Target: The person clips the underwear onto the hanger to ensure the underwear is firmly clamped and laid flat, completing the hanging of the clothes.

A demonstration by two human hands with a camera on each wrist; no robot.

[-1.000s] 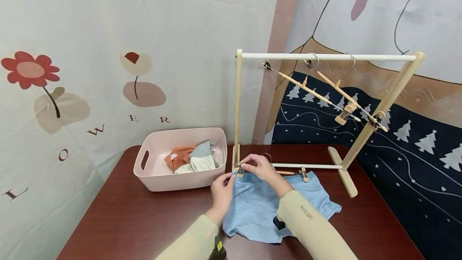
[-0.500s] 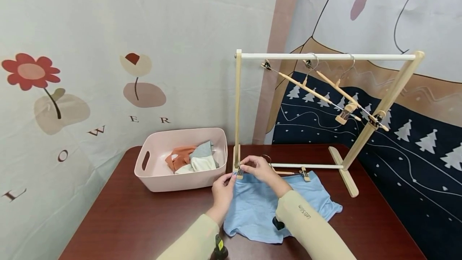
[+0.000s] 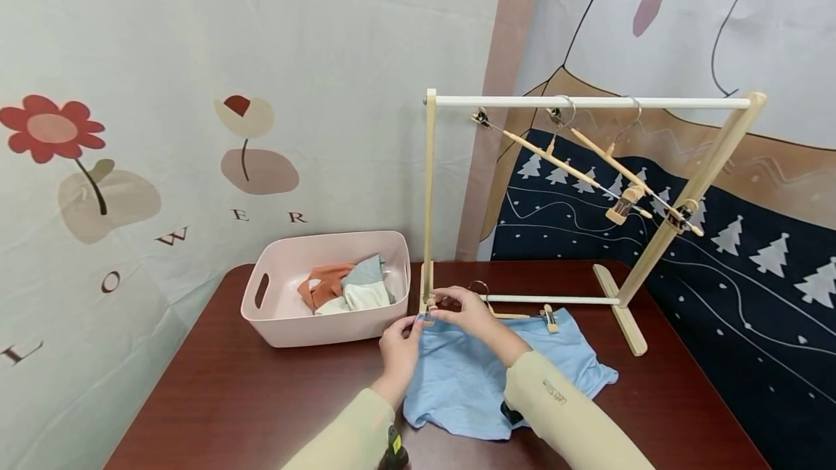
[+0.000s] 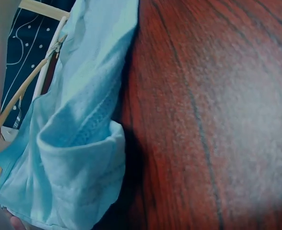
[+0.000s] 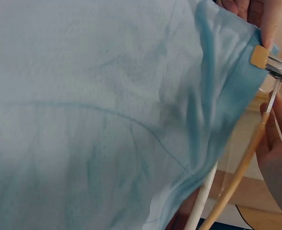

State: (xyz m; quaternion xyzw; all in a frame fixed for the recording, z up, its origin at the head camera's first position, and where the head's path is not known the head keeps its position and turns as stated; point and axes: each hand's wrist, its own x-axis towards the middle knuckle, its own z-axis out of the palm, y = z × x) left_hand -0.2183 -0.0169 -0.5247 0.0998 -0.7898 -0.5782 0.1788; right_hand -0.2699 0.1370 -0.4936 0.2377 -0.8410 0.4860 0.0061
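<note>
Light blue shorts (image 3: 470, 383) lie on the table, waistband toward the rack. Along the waistband runs a wooden clip hanger (image 5: 239, 177); its right-hand clip (image 3: 550, 319) sits on the cloth. My left hand (image 3: 400, 350) pinches the waistband's left corner between thumb and fingers. Right beside it, my right hand (image 3: 469, 313) grips the hanger's left-hand clip, whose wooden pad (image 5: 259, 57) lies over the waistband in the right wrist view. The left wrist view shows an open leg hole (image 4: 81, 139) of the shorts, with the left hand mostly out of frame.
A pink basket (image 3: 326, 328) holding orange, grey and white clothes stands left of the rack. The wooden rack (image 3: 427, 194) rises behind the shorts, with two clip hangers (image 3: 551, 158) on its white top rail (image 3: 496, 101). Dark red tabletop (image 3: 281, 397) extends in front.
My right hand has shifted slightly left and down with the clip, its fingers changing position on it. The left hand stays at the waistband corner; the shorts lie almost unchanged.
</note>
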